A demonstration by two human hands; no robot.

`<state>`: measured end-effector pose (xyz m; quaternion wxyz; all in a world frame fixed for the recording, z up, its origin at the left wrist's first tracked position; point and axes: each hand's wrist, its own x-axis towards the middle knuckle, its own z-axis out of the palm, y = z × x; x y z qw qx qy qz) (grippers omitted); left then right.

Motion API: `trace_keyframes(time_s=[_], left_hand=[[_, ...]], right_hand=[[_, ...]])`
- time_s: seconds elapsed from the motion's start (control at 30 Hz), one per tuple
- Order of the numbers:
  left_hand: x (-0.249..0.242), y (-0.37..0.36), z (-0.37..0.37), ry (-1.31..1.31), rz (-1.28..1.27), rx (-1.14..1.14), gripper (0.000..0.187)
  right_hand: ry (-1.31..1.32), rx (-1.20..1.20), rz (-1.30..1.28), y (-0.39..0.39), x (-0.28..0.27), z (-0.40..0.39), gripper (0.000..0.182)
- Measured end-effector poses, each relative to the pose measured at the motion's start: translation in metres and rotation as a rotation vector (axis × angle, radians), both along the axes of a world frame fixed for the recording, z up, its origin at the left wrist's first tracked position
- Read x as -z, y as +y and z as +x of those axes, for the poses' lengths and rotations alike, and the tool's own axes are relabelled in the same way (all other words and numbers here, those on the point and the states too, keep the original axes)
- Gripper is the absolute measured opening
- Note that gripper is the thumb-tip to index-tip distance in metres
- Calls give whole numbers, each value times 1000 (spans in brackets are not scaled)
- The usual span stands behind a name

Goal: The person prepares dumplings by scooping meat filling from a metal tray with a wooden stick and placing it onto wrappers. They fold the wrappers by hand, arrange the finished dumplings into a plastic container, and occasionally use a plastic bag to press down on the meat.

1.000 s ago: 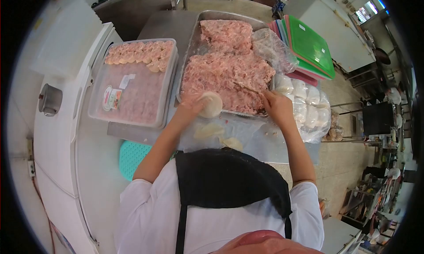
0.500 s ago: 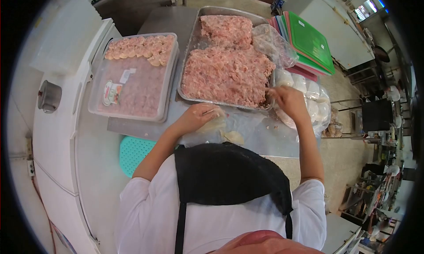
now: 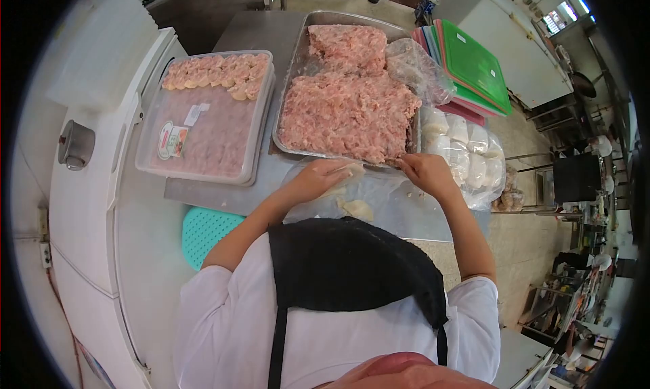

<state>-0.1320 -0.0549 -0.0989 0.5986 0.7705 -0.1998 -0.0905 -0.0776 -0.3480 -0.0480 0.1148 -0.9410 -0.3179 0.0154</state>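
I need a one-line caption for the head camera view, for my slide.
Left hand on a dough wrapper, right hand at the edge of a metal tray of minced meat, beside a box of finished dumplings.

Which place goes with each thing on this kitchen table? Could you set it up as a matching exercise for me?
Things:
1. large metal tray of pink minced meat
2. clear plastic box with a row of folded dumplings
3. stack of green and pink plastic lids
4. bag of round white dough wrappers

Places:
A. far right corner
B. left of the metal tray
C. middle of the table
D. just right of the right hand

Pairs: 1-C, 2-B, 3-A, 4-D
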Motion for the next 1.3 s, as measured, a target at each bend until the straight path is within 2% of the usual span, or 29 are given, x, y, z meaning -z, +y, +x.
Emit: trace_keyframes(time_s=[0.07,0.17,0.27,0.37,0.47,0.57,0.6,0.67,0.77,0.8,0.87,1.03,1.07,1.17,1.27,1.3], left_hand=[[18,-8,7,-47,-19,-63,33],[3,-9,22,72,-49,-1,36],[20,-9,44,295,-343,-206,34],[-38,-18,56,530,-957,-472,40],[-50,-24,76,657,-1270,-400,42],[-52,-37,92,597,-1456,-344,52],[-63,-39,92,626,-1482,-363,55],[-94,-38,88,689,-1529,-402,60],[-33,-17,112,685,-1560,-298,69],[-38,-15,110,663,-1548,-369,70],[-51,-16,105,620,-1517,-494,71],[-60,-15,97,620,-1418,-363,76],[-61,-14,95,619,-1387,-361,76],[-79,-13,87,663,-1419,-438,73],[-54,-5,103,649,-1444,-391,63],[-55,-5,101,543,-1343,-405,61]], right_hand=[[63,27,-4,3,-4,3,26],[253,119,72,1,-5,11,23],[332,208,353,-8,7,17,25],[279,350,560,12,-18,17,33],[327,361,795,22,-18,27,32],[203,302,822,52,-17,25,31],[93,195,772,47,12,32,28],[-13,167,611,52,2,28,27],[-33,194,271,49,-48,16,25],[-18,221,146,47,-59,12,25],[-86,225,189,50,-62,7,26],[-151,82,326,54,-36,15,27],[-173,100,212,48,-44,15,26],[-185,189,89,55,-77,2,26],[-216,90,137,64,-51,2,26],[-193,91,143,65,-55,0,27]])
